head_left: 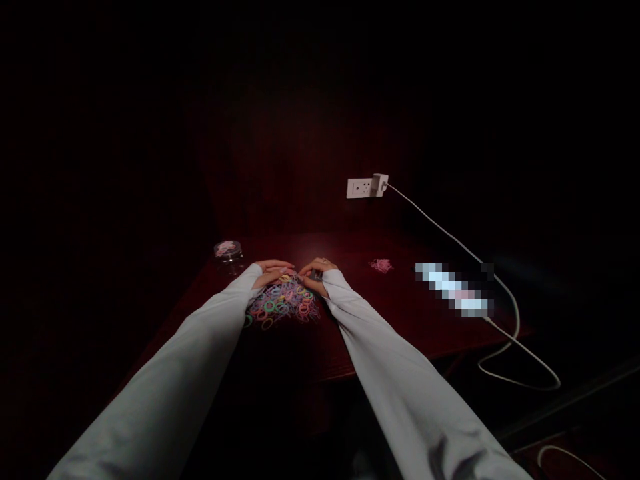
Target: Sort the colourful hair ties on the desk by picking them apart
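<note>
A loose pile of small coloured elastic hair ties (285, 303) lies on the dark red table, in purple, pink, green and yellow. At the pile's far left edge is my left hand (274, 270), its fingers stretched out and its thumb apart from them, touching the ties. Opposite it, my right hand (317, 270) bends over the far right edge with thumb and fingertips drawn together. Whatever lies between those tips is too small to make out. Farther right sits a small separate heap of pink hair ties (381, 266).
A clear round container (228, 251) with pinkish contents on top stands at the table's left edge. On the right lies a blurred bright device (453, 288), with a white cable (445, 230) running to a charger in the wall socket (359, 189). The cable loops past the table's right edge.
</note>
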A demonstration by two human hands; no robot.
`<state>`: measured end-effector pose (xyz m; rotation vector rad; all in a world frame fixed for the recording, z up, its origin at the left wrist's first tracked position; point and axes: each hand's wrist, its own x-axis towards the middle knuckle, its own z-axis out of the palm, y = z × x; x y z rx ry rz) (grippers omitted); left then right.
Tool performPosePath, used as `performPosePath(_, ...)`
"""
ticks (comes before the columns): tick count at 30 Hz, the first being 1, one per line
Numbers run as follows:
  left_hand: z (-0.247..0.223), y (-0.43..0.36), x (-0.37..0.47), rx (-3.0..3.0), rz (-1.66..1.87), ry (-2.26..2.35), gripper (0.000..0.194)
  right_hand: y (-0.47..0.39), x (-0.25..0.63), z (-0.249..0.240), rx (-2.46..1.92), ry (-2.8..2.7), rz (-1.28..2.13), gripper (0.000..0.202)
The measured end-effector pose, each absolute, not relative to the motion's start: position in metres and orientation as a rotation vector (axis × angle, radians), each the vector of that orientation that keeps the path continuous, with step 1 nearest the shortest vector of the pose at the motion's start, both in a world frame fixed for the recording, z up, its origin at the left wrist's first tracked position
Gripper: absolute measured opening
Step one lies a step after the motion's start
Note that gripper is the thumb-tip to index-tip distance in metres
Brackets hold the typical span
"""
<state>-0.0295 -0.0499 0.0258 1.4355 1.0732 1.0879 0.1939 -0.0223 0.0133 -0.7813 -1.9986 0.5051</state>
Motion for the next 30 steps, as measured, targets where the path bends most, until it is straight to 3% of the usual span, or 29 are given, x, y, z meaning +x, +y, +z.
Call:
performPosePath(12, 0.033, -0.051, -0.029, 1.453, 1.092, 1.122, 0.075, -0.020, 0.193, 0.012, -0.749, -2.008, 0.607, 0.011)
performPosePath(19, 0.033, -0.050, -0.030, 1.400, 1.086, 1.082, 0.069, -0.023, 0.197, 0.014, -0.732, -2.026, 0.593, 0.008)
performPosePath(30, 0.038, -0.053, -0.024, 1.319, 1.057, 1.080, 0.059, -0.014, 0.189, 0.004, -0.761, -1.966, 0.656, 0.027)
